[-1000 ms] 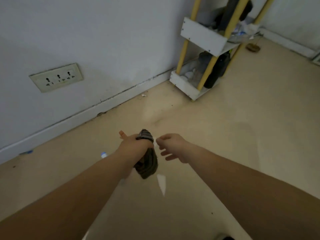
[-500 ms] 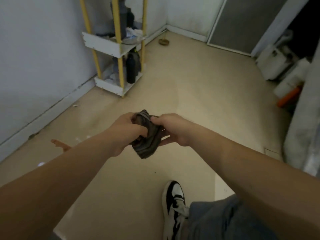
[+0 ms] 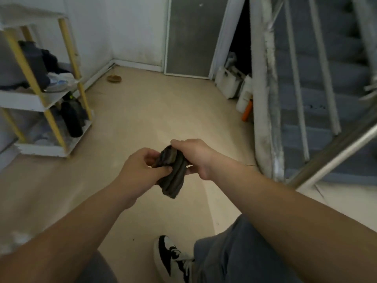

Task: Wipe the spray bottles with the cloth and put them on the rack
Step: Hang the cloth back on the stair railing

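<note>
While aloft, cloth [image 3: 173, 180] in both hands [image 3: 138, 170] [image 3: 195, 158]

The pale beige floor [image 3: 153, 119] is filling the middle of the frame. At the left edge a rack [image 3: 48, 119] with yellow posts and white shelves is standing on it, against the wall. Dark bottles [image 3: 71, 119] are standing upright on the right end of its bottom shelf; the shelf above is carrying a dark heap [image 3: 38, 64] and some pale bits, too blurred to tell. A small brown round thing [image 3: 114, 78] is lying on the floor near the far corner. White containers [image 3: 228, 82] and an orange object [image 3: 247, 110] are sitting at the right. A black-and-white shoe [image 3: 169, 256] is resting at bottom centre.
</note>
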Demonstrator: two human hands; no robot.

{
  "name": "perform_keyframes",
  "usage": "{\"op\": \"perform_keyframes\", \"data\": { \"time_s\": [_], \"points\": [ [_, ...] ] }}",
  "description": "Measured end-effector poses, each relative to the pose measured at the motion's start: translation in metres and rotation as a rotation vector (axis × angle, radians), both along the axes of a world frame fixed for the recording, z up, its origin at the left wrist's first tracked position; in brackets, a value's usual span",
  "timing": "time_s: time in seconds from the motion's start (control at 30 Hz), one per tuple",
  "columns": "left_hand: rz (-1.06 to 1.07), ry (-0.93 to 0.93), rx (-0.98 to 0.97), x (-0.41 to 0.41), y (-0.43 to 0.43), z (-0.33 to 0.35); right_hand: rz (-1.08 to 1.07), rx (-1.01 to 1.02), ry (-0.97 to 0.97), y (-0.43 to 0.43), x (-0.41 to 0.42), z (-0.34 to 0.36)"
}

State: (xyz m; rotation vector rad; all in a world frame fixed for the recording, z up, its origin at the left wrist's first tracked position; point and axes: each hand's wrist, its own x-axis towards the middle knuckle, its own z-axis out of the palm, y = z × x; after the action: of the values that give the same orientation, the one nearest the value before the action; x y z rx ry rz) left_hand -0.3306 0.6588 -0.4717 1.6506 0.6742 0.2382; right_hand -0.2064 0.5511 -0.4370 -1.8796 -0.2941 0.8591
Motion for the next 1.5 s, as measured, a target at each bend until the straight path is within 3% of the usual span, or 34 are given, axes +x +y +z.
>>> {"op": "perform_keyframes", "data": {
  "time_s": [0.27,0.47,0.63,0.73,0.83,1.0,1.1,1.23,1.5],
  "points": [
    [-0.233,-0.086,0.059,0.080,-0.075,0.058,-0.170,-0.064,-0.067,-0.107,0.036,0.062],
    [-0.540,-0.152,0.089,0.151,-0.174,0.121,-0.133,-0.234,-0.292,-0.226,0.081,0.117],
    [-0.589,-0.220,0.005,0.206,-0.259,0.172,-0.233,-0.259,-0.467,-0.322,0.099,0.175],
    [-0.574,-0.232,-0.089,0.227,-0.300,0.193,-0.400,-0.175,-0.569,-0.367,0.107,0.191],
    [-0.609,-0.282,-0.162,0.244,-0.333,0.216,-0.629,0.037,-0.593,-0.402,0.118,0.204],
    [-0.645,-0.399,-0.006,0.261,-0.376,0.253,-0.871,0.218,-0.650,-0.428,0.140,0.238],
    [-0.668,-0.460,-0.042,0.275,-0.391,0.270,-0.964,0.260,-0.786,-0.431,0.160,0.259],
    [-0.719,-0.511,0.049,0.288,-0.402,0.283,-0.985,0.167,-0.889,-0.433,0.209,0.276],
    [-0.649,-0.387,0.127,0.301,-0.390,0.260,-0.804,-0.254,-1.038,-0.437,0.283,0.262]
  ]
}}
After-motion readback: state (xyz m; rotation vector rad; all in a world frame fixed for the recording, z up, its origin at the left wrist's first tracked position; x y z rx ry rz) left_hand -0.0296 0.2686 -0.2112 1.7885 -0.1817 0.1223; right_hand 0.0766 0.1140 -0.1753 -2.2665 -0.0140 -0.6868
